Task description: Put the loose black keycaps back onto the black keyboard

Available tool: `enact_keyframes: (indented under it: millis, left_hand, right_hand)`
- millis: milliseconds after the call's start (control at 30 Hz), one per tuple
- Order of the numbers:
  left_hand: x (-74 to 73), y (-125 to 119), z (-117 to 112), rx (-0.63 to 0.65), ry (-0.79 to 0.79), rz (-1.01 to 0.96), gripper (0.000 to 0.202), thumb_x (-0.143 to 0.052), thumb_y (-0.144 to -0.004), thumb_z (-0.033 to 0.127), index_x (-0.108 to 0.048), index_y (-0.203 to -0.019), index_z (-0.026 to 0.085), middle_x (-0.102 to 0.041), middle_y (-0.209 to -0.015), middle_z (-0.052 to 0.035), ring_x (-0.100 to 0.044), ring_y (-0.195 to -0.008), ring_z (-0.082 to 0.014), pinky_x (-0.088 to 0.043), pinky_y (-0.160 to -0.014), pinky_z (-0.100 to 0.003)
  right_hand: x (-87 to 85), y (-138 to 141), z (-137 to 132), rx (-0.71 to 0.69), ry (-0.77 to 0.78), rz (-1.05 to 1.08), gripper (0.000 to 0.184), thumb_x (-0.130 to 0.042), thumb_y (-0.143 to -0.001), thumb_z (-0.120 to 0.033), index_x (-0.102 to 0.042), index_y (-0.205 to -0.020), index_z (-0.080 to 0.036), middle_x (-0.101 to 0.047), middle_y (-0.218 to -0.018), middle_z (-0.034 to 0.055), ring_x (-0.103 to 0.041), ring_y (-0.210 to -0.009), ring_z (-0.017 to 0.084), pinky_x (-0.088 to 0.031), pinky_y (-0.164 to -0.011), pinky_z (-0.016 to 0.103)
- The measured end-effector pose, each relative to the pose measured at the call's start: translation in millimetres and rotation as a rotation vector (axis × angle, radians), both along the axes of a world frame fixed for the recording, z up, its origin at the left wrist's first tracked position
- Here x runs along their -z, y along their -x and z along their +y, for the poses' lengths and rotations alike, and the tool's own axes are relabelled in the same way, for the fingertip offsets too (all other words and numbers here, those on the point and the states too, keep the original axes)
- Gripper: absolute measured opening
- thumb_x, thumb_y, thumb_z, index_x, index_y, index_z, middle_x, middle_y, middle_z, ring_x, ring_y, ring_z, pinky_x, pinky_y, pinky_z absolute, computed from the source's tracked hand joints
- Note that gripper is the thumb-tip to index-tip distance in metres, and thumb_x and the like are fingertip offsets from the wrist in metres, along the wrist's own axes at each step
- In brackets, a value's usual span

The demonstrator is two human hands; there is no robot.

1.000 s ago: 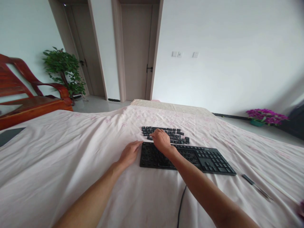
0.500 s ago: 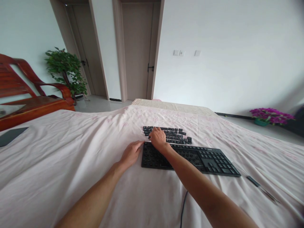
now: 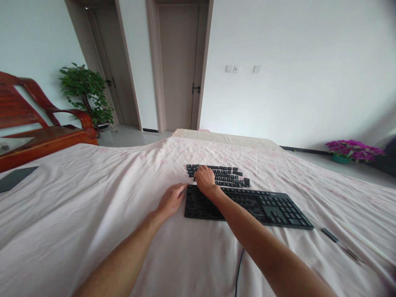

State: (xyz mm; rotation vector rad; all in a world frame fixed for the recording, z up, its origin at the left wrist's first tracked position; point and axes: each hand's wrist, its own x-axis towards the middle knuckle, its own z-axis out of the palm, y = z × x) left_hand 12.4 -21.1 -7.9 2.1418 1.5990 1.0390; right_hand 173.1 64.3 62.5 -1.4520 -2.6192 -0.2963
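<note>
- The keyboard (image 3: 249,203) lies flat on the cloth (image 3: 188,255), its long axis running left to right, the right end angled a little toward the person. Keys sit on its number pad and along its far edge; much of its left and middle shows bare key seats.
- The loose keys (image 3: 227,178) lie in rough rows just beyond the keyboard's far edge, the rows running nearly in line with it, toward its left and middle.
- The right hand (image 3: 205,178) is the nearer one to these keys: its forearm crosses the keyboard, and its fingers point down at the left part of the rows. The keys thus lie under and to the right of its grip, and the bare seats lie on the near side of it.
- Those fingers are bent and drawn together; the back of the hand hides the tips, so whether a key is pinched there cannot be told.
- The left hand (image 3: 171,199) rests at the keyboard's far left corner, fingers stretched out and closed around nothing visible; whether the tips touch the corner is unclear.
- The tweezers (image 3: 329,235) lie off the keyboard's right end, well apart from both hands.
</note>
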Motion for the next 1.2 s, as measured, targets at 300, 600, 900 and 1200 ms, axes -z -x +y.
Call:
enact_keyframes:
  millis: [300,600,900,1200]
  left_hand:
    - [0.2,0.0,-0.7,-0.007,-0.007,-0.005,0.047,-0.047,-0.084,0.011,-0.060,-0.128,0.023,-0.062,-0.131,-0.0051,-0.054,-0.124,-0.0204,-0.034,-0.112,-0.040]
    - [-6.0,-2.4,-5.3,0.001,0.017,-0.016,0.046,-0.046,-0.085,0.013,-0.060,-0.128,0.021,-0.061,-0.133,-0.0055,-0.051,-0.127,-0.0205,-0.033,-0.113,-0.040]
    - [-5.4,-2.2,-5.2,0.004,0.017,-0.045,0.046,-0.047,-0.085,0.012,-0.060,-0.128,0.023,-0.061,-0.133,-0.0046,-0.052,-0.126,-0.0204,-0.034,-0.112,-0.040]
    - [-6.8,-3.1,-5.1,-0.002,0.006,0.018,0.043,-0.045,-0.087,0.015,-0.060,-0.127,0.019,-0.061,-0.132,-0.0066,-0.053,-0.125,-0.0207,-0.034,-0.112,-0.039]
  right_hand:
    - [-9.4,-22.6,-21.8,-0.014,0.045,0.261,0.014,-0.065,-0.084,-0.032,-0.075,-0.092,-0.027,-0.065,-0.103,0.0041,-0.053,-0.101,0.020,-0.039,-0.086,0.028]
    - [-3.5,-39.6,-62.6,-0.129,0.047,0.267,0.013,-0.064,-0.086,-0.033,-0.075,-0.092,-0.030,-0.064,-0.098,0.0019,-0.051,-0.095,0.019,-0.038,-0.084,0.028]
    - [-1.7,-35.0,-60.2,-0.120,0.058,0.191,0.016,-0.061,-0.088,-0.033,-0.075,-0.093,-0.028,-0.063,-0.101,0.0037,-0.049,-0.098,0.020,-0.037,-0.085,0.029]
    - [-2.1,-30.6,-60.4,-0.204,-0.031,0.067,0.013,-0.061,-0.087,-0.027,-0.074,-0.088,-0.022,-0.062,-0.099,0.0077,-0.047,-0.099,0.022,-0.038,-0.083,0.032]
